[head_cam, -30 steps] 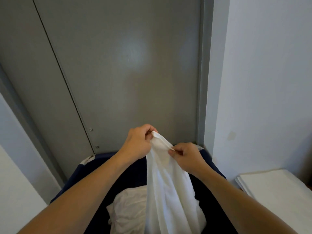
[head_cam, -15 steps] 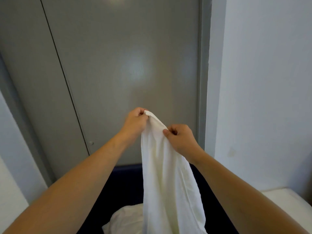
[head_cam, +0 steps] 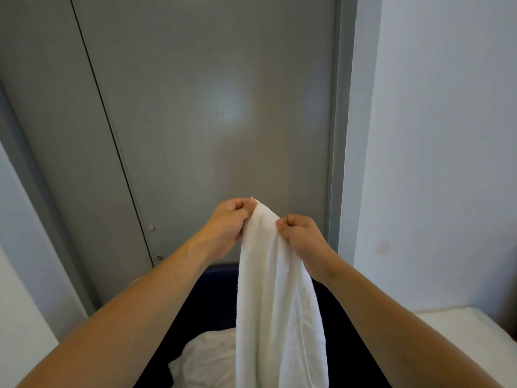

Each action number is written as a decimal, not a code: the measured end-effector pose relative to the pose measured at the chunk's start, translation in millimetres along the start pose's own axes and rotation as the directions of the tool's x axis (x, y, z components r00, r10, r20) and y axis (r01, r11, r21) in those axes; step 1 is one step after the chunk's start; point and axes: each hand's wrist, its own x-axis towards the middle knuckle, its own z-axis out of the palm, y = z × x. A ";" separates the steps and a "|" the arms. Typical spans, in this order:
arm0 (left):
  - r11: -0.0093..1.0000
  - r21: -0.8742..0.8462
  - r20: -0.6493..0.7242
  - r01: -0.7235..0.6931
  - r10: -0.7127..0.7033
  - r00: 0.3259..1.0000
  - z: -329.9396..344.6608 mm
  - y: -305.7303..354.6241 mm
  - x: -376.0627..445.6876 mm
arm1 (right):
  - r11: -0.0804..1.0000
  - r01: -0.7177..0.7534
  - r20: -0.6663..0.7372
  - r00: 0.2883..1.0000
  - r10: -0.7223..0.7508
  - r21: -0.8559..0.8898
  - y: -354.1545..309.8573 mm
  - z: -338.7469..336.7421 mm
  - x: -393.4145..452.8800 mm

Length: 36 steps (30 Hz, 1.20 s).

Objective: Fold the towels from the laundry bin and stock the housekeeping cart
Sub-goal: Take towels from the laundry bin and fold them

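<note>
Early stage. Left hand (head_cam: 226,222) and right hand (head_cam: 300,233) pinch towel (head_cam: 274,298) top edge, centre frame, unfolded; another towel (head_cam: 207,359) waits in bin (head_cam: 215,292), bottom centre.

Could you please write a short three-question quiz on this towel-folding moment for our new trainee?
1. True or false: both hands pinch the top edge of the hanging white towel.
2. Which colour is the laundry bin under the towel? A) red B) dark blue C) green
3. What else lies in the bin?

Key
1. True: the left hand and the right hand grip it close together.
2. B.
3. A crumpled white cloth.
</note>
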 end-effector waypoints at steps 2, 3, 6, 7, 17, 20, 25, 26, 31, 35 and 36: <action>0.999 0.024 0.022 -0.021 0.021 1.000 -0.8 -2.9 -3.4 | 1.000 0.004 -0.017 1.000 -0.005 -0.011 1.7 -0.5 1.1; 0.998 0.054 0.013 -0.038 0.037 0.999 -1.5 -4.1 -4.0 | 1.000 0.005 -0.023 1.000 -0.006 -0.025 2.9 -1.2 1.5; 0.991 0.107 -0.074 -0.074 0.082 0.994 -2.8 -2.9 -4.7 | 0.992 0.035 -0.045 0.998 -0.041 -0.122 11.5 -2.5 -0.7; 0.991 0.105 -0.104 -0.080 0.091 0.990 -2.6 -2.5 -4.7 | 0.982 0.063 -0.055 0.996 -0.074 -0.178 14.8 -2.6 -3.8; 0.982 0.162 -0.103 -0.098 0.115 0.988 12.0 -19.1 -15.4 | 0.551 0.100 0.042 0.992 -0.116 -0.828 73.9 -2.6 -23.5; 0.984 0.151 -0.119 -0.094 0.113 0.986 6.9 -22.3 -14.9 | 0.583 0.017 0.002 1.000 -0.025 -0.813 90.1 -3.3 -24.2; 0.977 0.198 -0.172 -0.074 0.109 0.979 -11.8 -30.4 -15.0 | 0.759 -0.048 -0.068 0.998 0.004 -0.649 89.9 -9.9 -34.0; 0.976 0.209 -0.181 -0.066 0.105 0.978 -15.7 -32.3 -15.5 | 0.795 -0.062 -0.085 0.996 0.013 -0.603 90.0 -11.5 -35.7; 0.963 0.270 -0.177 -0.019 0.069 0.982 -29.9 -42.7 -21.1 | 0.927 -0.150 -0.121 0.986 0.115 -0.345 101.9 -16.5 -36.0; 0.939 0.343 -0.196 -0.006 0.078 0.977 -37.8 -53.9 -24.0 | 0.961 -0.144 -0.116 0.986 0.119 -0.235 107.3 -14.0 -39.0; 0.939 0.344 -0.203 0.004 0.070 0.977 -39.2 -56.6 -24.3 | 0.970 -0.139 -0.123 0.986 0.115 -0.201 108.0 -12.9 -40.0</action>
